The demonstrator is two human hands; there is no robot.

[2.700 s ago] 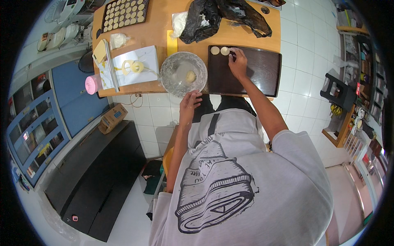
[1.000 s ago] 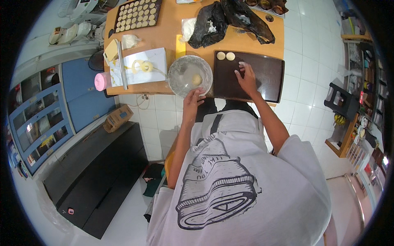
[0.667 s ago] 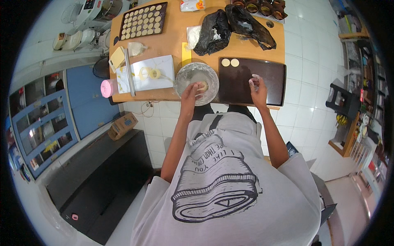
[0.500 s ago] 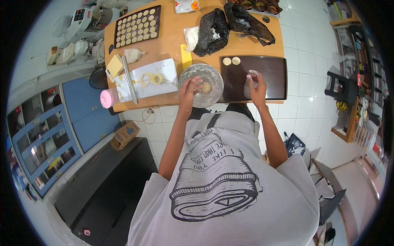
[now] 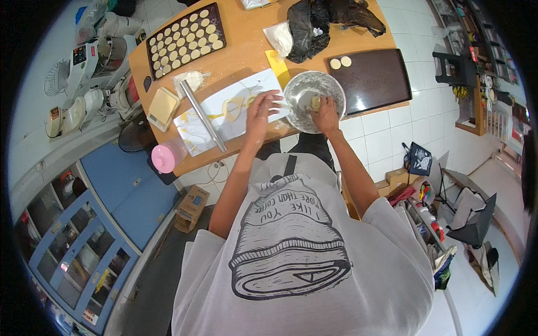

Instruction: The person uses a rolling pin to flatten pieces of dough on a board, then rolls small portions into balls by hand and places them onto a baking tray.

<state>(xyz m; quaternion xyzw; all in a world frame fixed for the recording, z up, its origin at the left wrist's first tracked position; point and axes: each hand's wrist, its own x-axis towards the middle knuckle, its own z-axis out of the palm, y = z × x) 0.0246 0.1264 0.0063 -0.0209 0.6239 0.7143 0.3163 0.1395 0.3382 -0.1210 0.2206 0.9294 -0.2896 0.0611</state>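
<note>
My right hand [image 5: 325,116] reaches into a floury metal bowl [image 5: 339,89] near the table's front edge, its fingers closed around a small lump of pale dough [image 5: 315,103]. Just left of the bowl, my left hand [image 5: 259,115] hovers over the right end of a white sheet [image 5: 200,138], fingers apart with nothing visible in them. Thin pieces of rolled dough [image 5: 231,109] lie on that sheet, partly behind the left hand. Across the sheet's left part rests a silver rolling pin [image 5: 203,116].
Right of the bowl is a dark baking tray [image 5: 374,84] with two fluted dough shells [image 5: 341,62]. Another tray [image 5: 150,63] holds several dough discs at far left. A kitchen scale [image 5: 163,110], pink-lidded jar [image 5: 167,157], flour bag [image 5: 279,39] and black plastic bag [image 5: 305,33] also stand about.
My right hand has left the dark tray and taken hold of the dough in the bowl. The left hand has moved out of the bowl to over the white sheet. The view has turned.
</note>
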